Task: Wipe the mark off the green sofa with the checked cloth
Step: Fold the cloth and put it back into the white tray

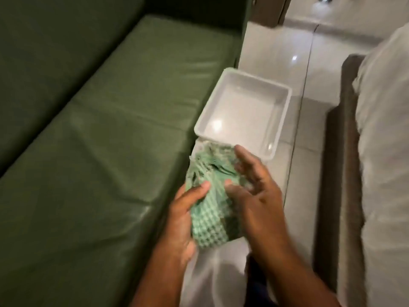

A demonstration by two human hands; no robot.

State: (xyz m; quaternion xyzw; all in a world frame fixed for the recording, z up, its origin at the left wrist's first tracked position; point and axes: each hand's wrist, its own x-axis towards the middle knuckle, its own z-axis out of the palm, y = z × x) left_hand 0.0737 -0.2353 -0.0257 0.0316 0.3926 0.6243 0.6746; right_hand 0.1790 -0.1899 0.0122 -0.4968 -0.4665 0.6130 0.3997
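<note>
The green sofa (106,120) fills the left of the head view, its seat cushions creased; the picture is blurred and I cannot make out a mark on it. A green-and-white checked cloth (210,196) is bunched between both hands, just off the sofa's front edge and above the floor. My left hand (183,218) grips the cloth from the left with the thumb on top. My right hand (256,189) presses on it from the right with fingers spread.
A shallow white plastic tub (281,111) stands on the glossy tiled floor (294,52) right beyond the cloth, next to the sofa. A grey-covered bed or seat (385,151) with a dark frame runs along the right edge.
</note>
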